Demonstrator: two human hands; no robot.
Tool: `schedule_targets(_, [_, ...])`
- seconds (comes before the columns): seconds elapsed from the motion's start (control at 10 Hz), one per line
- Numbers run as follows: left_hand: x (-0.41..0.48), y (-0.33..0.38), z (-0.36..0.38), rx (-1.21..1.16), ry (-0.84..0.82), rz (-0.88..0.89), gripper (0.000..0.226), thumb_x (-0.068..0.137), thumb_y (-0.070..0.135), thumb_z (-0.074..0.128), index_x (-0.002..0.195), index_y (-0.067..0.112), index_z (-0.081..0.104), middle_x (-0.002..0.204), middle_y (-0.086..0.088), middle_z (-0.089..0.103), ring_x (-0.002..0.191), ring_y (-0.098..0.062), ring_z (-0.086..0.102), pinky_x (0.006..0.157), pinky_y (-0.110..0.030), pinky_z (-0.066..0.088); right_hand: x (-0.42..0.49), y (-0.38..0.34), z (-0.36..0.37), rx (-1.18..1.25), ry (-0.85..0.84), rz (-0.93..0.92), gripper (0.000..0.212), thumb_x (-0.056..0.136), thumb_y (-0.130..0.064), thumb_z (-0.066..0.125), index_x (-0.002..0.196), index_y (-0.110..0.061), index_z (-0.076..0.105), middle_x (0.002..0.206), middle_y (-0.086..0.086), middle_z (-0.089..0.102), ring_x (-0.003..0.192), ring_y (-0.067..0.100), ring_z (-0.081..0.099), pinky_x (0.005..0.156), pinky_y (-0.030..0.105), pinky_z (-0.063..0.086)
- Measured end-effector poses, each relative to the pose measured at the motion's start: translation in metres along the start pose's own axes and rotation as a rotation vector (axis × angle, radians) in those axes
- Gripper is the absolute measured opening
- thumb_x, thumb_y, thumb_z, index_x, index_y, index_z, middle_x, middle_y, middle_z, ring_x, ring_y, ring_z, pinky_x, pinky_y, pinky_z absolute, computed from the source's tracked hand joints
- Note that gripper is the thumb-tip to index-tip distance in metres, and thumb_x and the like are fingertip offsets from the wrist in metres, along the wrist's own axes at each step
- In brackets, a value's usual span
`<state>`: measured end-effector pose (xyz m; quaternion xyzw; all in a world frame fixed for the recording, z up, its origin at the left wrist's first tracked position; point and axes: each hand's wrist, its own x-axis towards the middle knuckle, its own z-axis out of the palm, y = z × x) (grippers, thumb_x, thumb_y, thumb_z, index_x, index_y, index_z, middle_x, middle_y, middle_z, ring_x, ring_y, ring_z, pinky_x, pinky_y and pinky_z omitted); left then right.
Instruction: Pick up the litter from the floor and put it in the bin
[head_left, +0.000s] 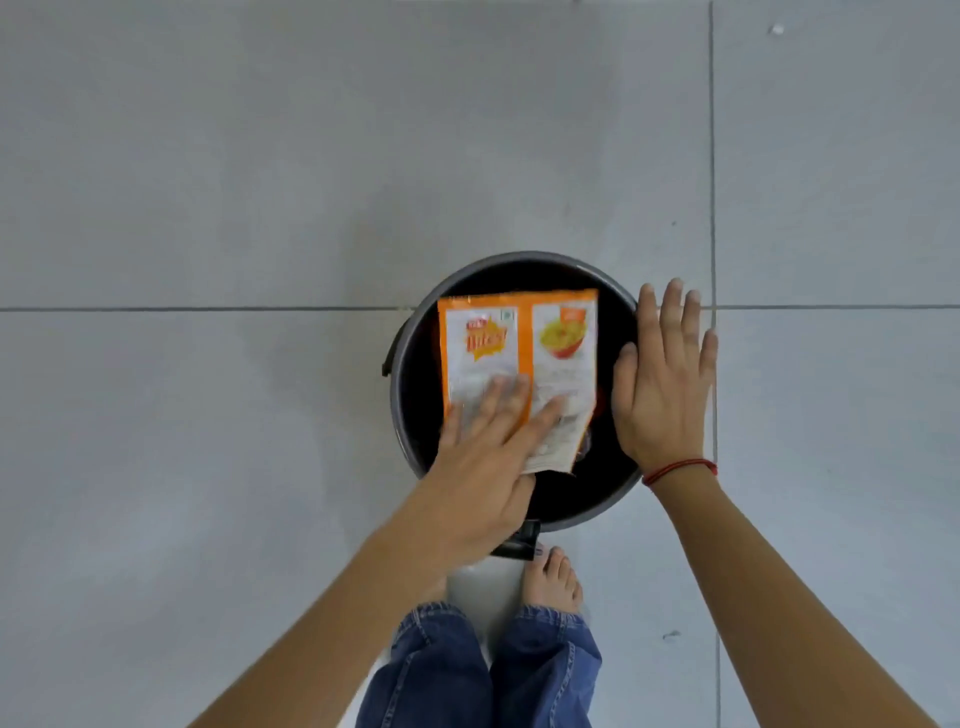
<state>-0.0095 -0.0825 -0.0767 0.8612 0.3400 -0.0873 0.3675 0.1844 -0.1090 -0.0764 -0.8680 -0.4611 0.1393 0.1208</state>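
A round dark bin (470, 274) stands open on the grey tiled floor, seen from straight above. An orange and white snack wrapper (519, 343) lies flat across its opening. My left hand (483, 467) reaches in from the lower left. Its fingers are spread and blurred on the wrapper's near end, and the thumb is hidden under the wrapper's edge. My right hand (662, 384) hovers flat over the bin's right rim with fingers apart and nothing in it. A red thread circles that wrist.
A bare foot (553, 579) rests by the bin's black pedal (519, 543), below blue jeans legs. One small white scrap (776, 28) lies on the floor at the far upper right. Another small dark scrap (670, 635) lies right of my feet.
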Motion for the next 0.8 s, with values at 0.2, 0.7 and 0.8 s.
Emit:
schedule_targets(0.2, [0.064,-0.016,0.018,-0.117,-0.644,-0.348,0.084,0.093,0.054,0.038,0.150,0.028,-0.017,0.157,-0.008,-0.030,0.145,-0.027,-0.026,0.118,-0.054,-0.003,0.000,0.003,0.005,0.037,0.018,-0.003,0.061,0.092,-0.031,0.020,0.150,-0.012,0.026,0.159,0.017,0.020,0.149,0.032,0.012,0.119,0.052,0.008])
schedule_targets(0.7, [-0.014,0.001,-0.051,0.200,-0.306,-0.091,0.077,0.094,0.057,0.035,0.153,0.012,0.012,0.162,-0.008,0.013,0.150,-0.020,0.009,0.121,-0.040,0.014,-0.003,-0.038,-0.063,-0.094,-0.093,0.043,0.061,0.098,-0.033,0.026,0.150,-0.004,0.019,0.161,0.015,0.015,0.150,0.028,0.010,0.120,0.050,0.009])
schedule_targets(0.8, [-0.029,0.012,-0.095,0.252,-0.167,-0.144,0.069,0.098,0.049,0.030,0.153,0.011,0.012,0.162,-0.007,0.011,0.150,-0.019,0.008,0.121,-0.038,0.015,-0.004,-0.063,-0.107,-0.085,-0.068,-0.013,0.058,0.101,-0.029,0.035,0.151,-0.003,0.019,0.161,0.015,0.015,0.150,0.028,0.010,0.120,0.050,0.009])
